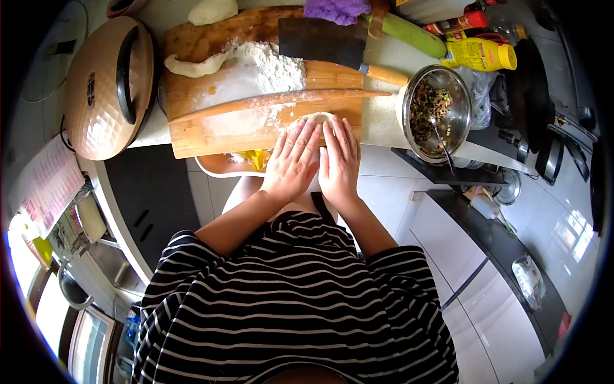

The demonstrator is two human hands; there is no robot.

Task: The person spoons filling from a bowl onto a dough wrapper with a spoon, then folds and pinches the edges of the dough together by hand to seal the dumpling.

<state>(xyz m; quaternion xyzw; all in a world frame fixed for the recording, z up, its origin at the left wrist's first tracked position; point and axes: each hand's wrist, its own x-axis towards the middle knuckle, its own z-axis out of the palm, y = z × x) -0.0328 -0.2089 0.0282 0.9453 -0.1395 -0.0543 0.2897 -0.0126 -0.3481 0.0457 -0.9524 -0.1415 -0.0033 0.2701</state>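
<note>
My left hand and my right hand lie side by side at the front edge of the wooden board, fingers stretched out and pointing away from me. Under their fingertips shows the pale rim of a round piece of dough; the rest of it is hidden. Just beyond my fingers a long, thin rolling pin lies across the board. Behind it is a heap of white flour, with a strip of dough to its left. A cleaver with a wooden handle rests at the back right.
Right of the board stands a metal bowl of chopped filling with a spoon in it. A yellow bottle and a green gourd-like vegetable lie behind. At left is a round electric pan; another dough lump sits behind the board.
</note>
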